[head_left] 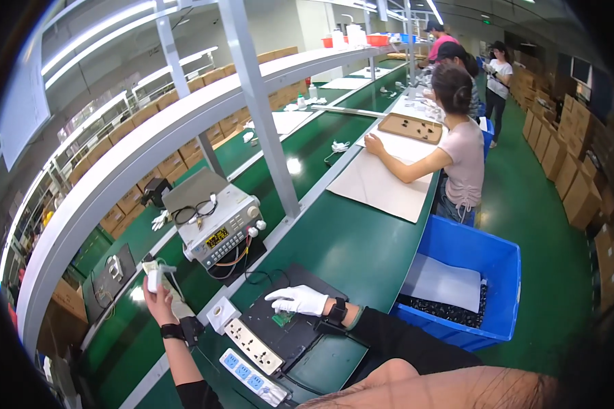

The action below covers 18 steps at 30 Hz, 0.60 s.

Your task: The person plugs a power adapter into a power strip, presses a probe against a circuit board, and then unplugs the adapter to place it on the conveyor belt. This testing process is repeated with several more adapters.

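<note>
My left hand [158, 303], bare and with a dark band at the wrist, is raised at the left with its fingers closed around a white power adapter [155, 279]. A pale cord or strip shows just beside the adapter. In a white glove, my right hand [299, 300] hovers over or rests on a black mat [305, 341], its fingers stretched out to the left. Small green circuit pieces [282, 319] lie just below that hand. Left of the mat are a beige power strip [254, 345] and a white strip with blue sockets [252, 377].
A bench instrument [225, 228] with a lit display stands ahead, cables on top. At the right is a blue bin [505, 286] of small black parts. A co-worker [460, 150] sits farther along the green bench, near a cardboard tray [392, 126]. A metal post [262, 109] rises ahead.
</note>
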{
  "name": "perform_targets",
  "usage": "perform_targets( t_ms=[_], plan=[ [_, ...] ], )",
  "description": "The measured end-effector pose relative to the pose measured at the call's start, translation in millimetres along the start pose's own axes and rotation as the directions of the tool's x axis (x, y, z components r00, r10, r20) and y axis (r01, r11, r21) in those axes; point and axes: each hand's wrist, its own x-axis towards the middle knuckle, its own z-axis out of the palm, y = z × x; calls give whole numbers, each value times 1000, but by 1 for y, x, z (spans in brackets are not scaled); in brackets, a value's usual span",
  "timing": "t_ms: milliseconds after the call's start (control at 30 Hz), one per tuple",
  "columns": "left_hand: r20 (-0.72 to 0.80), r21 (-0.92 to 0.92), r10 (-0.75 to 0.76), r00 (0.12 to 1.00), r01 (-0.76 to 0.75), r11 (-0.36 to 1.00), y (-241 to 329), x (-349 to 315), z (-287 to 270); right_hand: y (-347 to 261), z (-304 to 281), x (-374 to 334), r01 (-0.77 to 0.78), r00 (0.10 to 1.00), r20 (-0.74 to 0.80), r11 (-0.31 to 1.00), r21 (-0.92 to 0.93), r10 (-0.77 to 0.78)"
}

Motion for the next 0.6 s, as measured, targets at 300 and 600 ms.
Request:
perform_targets(
  t_ms=[300, 600],
  plan=[
    [359, 334, -48, 932, -80, 939, -39, -67, 18, 3, -2, 1, -33, 999, 17, 994, 106, 31],
    [568, -536, 262, 780, 109, 837, 125, -268, 64, 4, -9, 2, -172, 976, -73, 934, 312, 204]
  ],
)
